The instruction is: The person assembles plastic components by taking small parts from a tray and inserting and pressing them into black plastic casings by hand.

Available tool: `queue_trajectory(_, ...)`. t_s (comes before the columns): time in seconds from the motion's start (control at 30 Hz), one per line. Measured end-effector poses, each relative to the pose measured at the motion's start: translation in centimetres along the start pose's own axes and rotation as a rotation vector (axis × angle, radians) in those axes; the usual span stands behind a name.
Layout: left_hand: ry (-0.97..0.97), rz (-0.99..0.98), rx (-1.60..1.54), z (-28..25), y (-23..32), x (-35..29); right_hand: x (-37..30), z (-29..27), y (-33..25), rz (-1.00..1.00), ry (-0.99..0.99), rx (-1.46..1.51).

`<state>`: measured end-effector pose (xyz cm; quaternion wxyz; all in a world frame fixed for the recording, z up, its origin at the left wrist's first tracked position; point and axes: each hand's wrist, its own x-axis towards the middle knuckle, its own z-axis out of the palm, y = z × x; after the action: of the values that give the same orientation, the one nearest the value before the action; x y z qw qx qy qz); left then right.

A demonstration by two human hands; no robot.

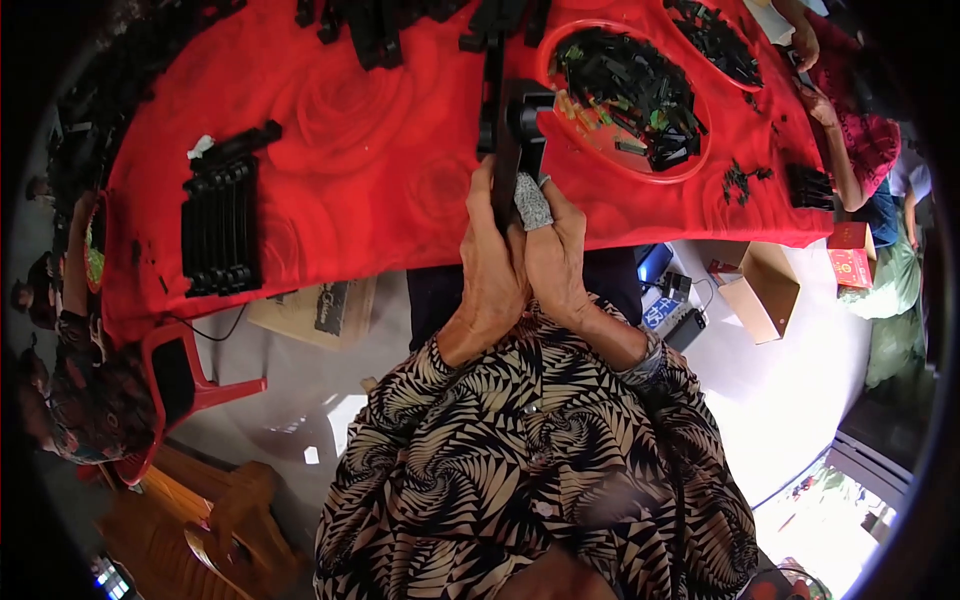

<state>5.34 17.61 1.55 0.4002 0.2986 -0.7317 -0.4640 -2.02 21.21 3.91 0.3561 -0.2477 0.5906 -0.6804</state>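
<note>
Now, the left hand (490,258) and the right hand (560,262) are both closed around the near end of one long black part (508,165), which points away from the body. On a digit of the right hand, against the side of the black part, sits a grey speckled wrap (533,203) (its material I cannot tell). Under the black part spreads the far area of a red tablecloth (370,190), printed with roses. To the left of the black part, well apart, a row of black pieces (220,235) lies side by side, with a white scrap (200,146) near its far end. To the right of it, and near, stands a red basin (660,181) with many small black bits (625,75). Farther right are loose black scraps (740,183) and, at the cloth's end, a co-worker's forearm (848,170). Lower and to the right of the black part, an open cardboard box (765,290) stands on the floor; lower and to the left is a red chair (225,393).
</note>
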Motion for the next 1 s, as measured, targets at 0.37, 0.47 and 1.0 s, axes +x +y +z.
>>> queue_trajectory(0.37, 0.209, 0.226, 0.215, 0.2, -1.5, 0.6, 0.5, 0.3, -0.7, 0.080, -0.147, 0.234)
queue_trajectory(0.47, 0.296, 0.371, 0.377, 0.4, -2.0, 0.9, 0.7, 1.1, -1.3, 0.070, -0.151, 0.356)
queue_trajectory(1.0, 0.128, 0.219, 0.102, -0.1, -1.5, 2.6, 2.7, 0.6, 0.2, -0.077, -0.153, 0.131)
